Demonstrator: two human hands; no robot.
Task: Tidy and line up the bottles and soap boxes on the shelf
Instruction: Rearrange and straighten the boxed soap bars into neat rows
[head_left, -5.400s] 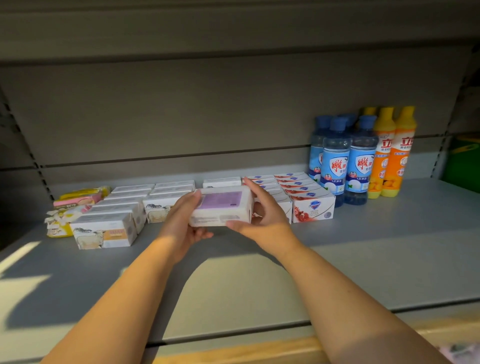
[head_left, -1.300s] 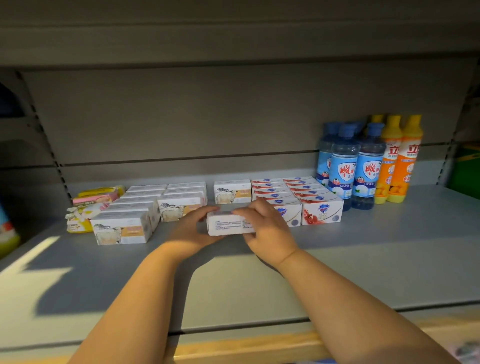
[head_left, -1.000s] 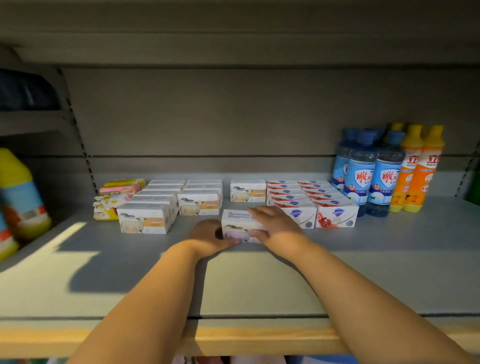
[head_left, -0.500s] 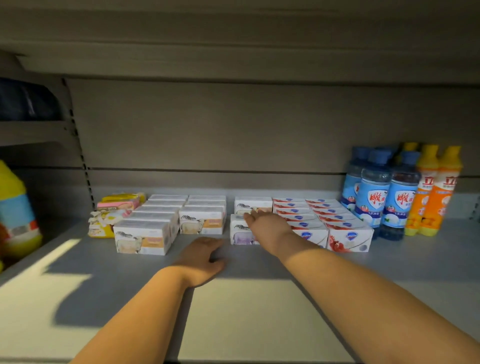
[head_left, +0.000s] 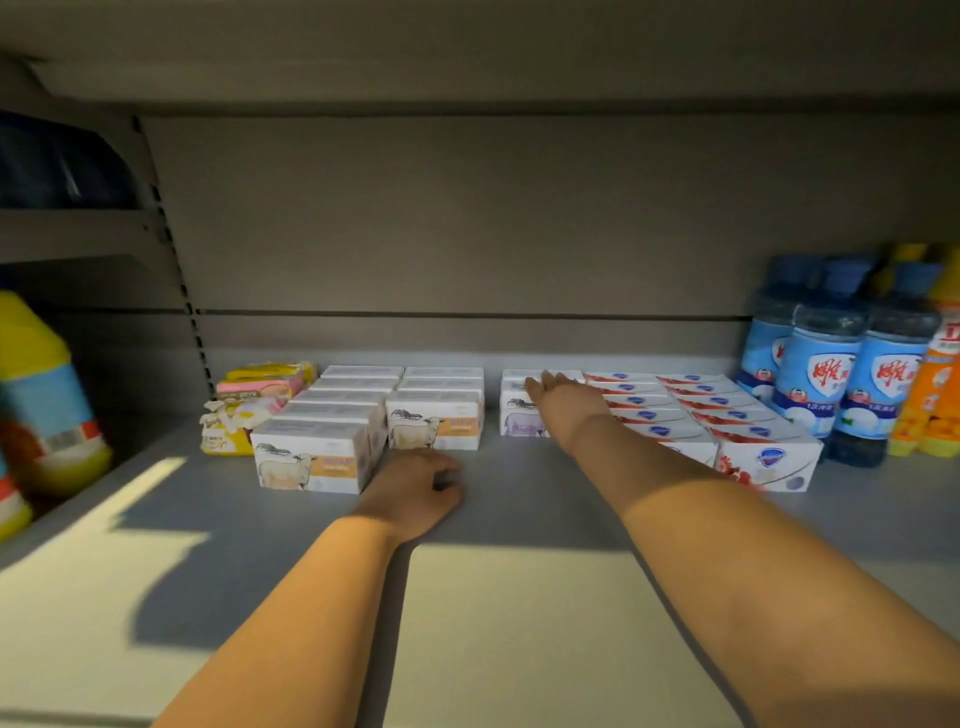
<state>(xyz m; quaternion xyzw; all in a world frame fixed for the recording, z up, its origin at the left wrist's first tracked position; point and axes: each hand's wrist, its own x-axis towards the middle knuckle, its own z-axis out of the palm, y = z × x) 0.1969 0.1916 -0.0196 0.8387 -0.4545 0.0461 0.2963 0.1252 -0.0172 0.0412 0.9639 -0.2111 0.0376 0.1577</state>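
A white soap box with purple print (head_left: 519, 422) stands on the grey shelf (head_left: 519, 587), right in front of another white box. My right hand (head_left: 563, 400) lies flat on top of these two boxes, fingers straight. My left hand (head_left: 415, 491) rests on the shelf with fingers loosely curled, holding nothing, just in front of the rows of white and orange soap boxes (head_left: 434, 423). Red and white soap boxes (head_left: 727, 421) sit in two rows to the right. Blue bottles (head_left: 826, 374) and orange bottles (head_left: 935, 384) stand at the far right.
Yellow and pink soap packets (head_left: 249, 400) lie at the back left. A yellow and blue jug (head_left: 41, 400) stands on the neighbouring shelf at the left. The shelf's back wall is close behind the boxes, and another shelf hangs overhead.
Both hands set the purple box down in front of the lone white box. My left hand let go and dropped to the shelf. My right hand slid it back and now lies flat on top.
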